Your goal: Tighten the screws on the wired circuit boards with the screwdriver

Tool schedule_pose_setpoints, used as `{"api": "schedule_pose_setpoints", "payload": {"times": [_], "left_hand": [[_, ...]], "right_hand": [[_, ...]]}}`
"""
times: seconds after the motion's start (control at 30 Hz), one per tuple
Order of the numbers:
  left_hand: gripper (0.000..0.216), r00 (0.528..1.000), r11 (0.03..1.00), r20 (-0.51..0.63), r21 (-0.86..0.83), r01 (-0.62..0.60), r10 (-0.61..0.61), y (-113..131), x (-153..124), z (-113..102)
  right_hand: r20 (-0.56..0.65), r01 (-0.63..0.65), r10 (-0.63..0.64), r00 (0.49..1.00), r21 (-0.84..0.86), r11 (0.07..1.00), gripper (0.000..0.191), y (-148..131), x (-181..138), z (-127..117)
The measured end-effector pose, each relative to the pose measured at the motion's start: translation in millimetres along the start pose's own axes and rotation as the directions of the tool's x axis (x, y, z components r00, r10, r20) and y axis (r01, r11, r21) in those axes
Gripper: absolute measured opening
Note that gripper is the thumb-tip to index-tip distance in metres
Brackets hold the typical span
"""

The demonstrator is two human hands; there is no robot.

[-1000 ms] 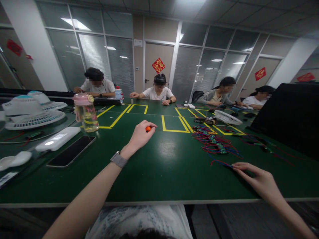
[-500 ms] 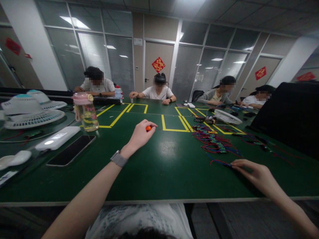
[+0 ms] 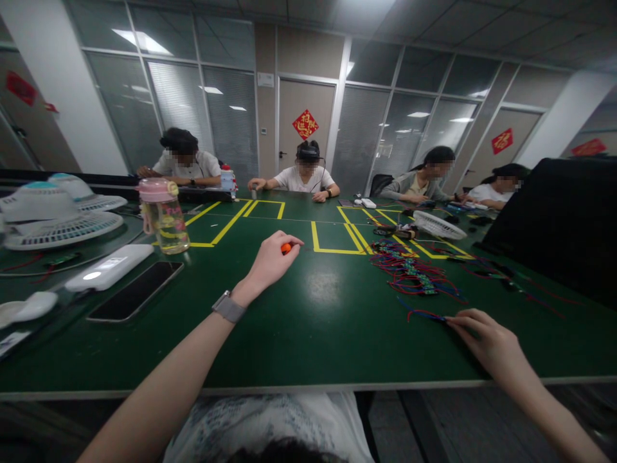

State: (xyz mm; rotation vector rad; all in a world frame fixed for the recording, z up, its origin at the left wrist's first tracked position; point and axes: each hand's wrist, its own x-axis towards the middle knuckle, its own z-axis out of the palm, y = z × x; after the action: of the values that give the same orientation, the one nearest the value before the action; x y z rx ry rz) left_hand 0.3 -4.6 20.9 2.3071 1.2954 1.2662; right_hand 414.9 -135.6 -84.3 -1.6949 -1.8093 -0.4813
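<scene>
Over the middle of the green table (image 3: 289, 334), my left hand (image 3: 271, 260) is closed around a small thing with a rounded orange end (image 3: 286, 249). Most of that thing is hidden by the fingers, and its kind cannot be made out. At the right, the fingertips of my right hand (image 3: 486, 337) pinch the end of red and blue wires (image 3: 424, 314), low over the tabletop. Whatever the wires join to is covered by the fingers. Just beyond lies a row of small green circuit boards (image 3: 418, 275) with many red and blue leads.
At left are a phone (image 3: 137, 292), a white device (image 3: 108, 267), a pink-lidded bottle (image 3: 166, 222) and fan parts (image 3: 58, 215). Yellow tape (image 3: 337, 250) marks the table. A white fan grille (image 3: 439, 225) and a large black object (image 3: 554, 231) stand right. Several people sit opposite.
Both hands keep nearly the same place and the same hold. The whole view has shifted very slightly.
</scene>
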Motion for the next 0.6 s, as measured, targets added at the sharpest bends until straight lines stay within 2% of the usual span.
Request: {"api": "schedule_pose_setpoints", "payload": {"times": [0.17, 0.4, 0.6], "left_hand": [[0.022, 1.000, 1.000, 0.002, 0.001, 0.000, 0.000, 0, 0, 0], [0.022, 1.000, 1.000, 0.007, 0.001, -0.010, 0.010, 0, -1, 2], [0.022, 1.000, 1.000, 0.016, -0.002, 0.009, -0.009, 2, -1, 0]], "right_hand": [[0.032, -0.087, 0.094, 0.995, -0.189, 0.978, 0.057, -17, -17, 13], [0.127, -0.136, 0.150, 0.981, -0.111, 0.984, 0.054, 9, -11, 19], [0.179, -0.116, 0.132, 0.975, -0.094, 0.989, 0.053, 23, -8, 26]]}}
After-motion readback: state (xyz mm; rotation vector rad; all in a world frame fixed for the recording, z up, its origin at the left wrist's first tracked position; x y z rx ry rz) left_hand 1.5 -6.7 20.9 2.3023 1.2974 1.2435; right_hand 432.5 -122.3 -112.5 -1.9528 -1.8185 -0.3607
